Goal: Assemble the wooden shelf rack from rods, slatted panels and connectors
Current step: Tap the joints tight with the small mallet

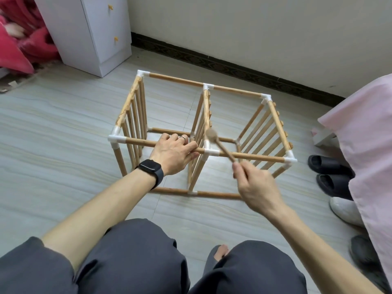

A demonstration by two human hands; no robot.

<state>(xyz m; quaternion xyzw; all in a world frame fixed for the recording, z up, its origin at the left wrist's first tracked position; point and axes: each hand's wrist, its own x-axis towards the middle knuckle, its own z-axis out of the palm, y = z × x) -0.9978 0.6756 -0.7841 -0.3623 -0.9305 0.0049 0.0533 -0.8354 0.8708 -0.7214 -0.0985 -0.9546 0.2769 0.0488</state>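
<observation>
Rack point(176, 79) stands on the floor point(63, 128), seemingly fully framed. My left hand point(174, 153) grips the front top rod point(140, 142), steadying it. My right hand point(256, 187) pinches the mallet point(222, 146), its head just above the middle connector point(209, 148). Judged step: seating joints. The next tap needs a square blow.

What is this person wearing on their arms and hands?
No sleeves or gloves show; both forearms are bare. The left hand has a plain silver-coloured ring on one finger and a black rectangular smartwatch on a dark band at its wrist. The right hand wears nothing visible.
</observation>
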